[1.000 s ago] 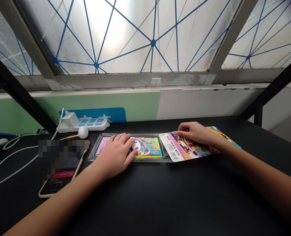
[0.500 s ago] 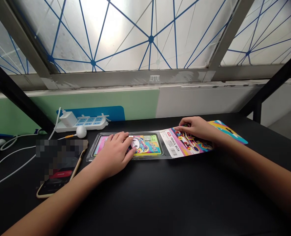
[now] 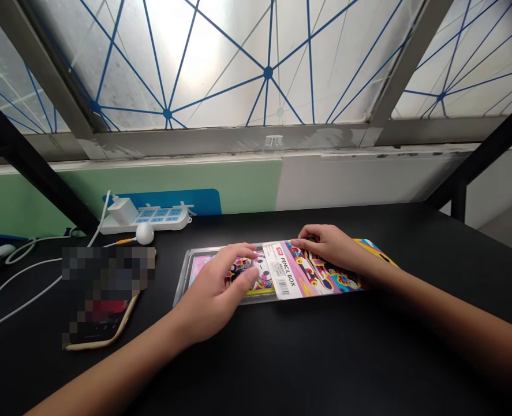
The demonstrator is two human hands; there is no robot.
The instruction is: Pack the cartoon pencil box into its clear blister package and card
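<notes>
A clear plastic tray [image 3: 183,281] lies flat on the black table, holding a colourful pencil box [image 3: 262,269] with cartoon print. My left hand [image 3: 221,292] is over the left part of the tray, thumb and fingers apart, hiding some of the box. A pink and multicoloured printed card [image 3: 284,271], marked PENCIL BOX with a barcode, covers the tray's right part. At the card's far edge, my right hand [image 3: 327,247] has its fingers curled, thumb on top, gripping it. Fingertips under that edge are partly hidden. More bright yellow print [image 3: 379,252] shows beyond my right wrist.
A phone [image 3: 112,312], partly pixelated, lies left of my left forearm. Behind it are a white power strip [image 3: 163,218] with a plugged-in charger [image 3: 123,210], a white round object [image 3: 145,234] and white cables [image 3: 19,276]. Wall and window stand at the back.
The printed card has slid left over the tray, covering more of the pencil box. My right hand moved left with it. Tray and left hand shifted right and nearer; the left fingers spread.
</notes>
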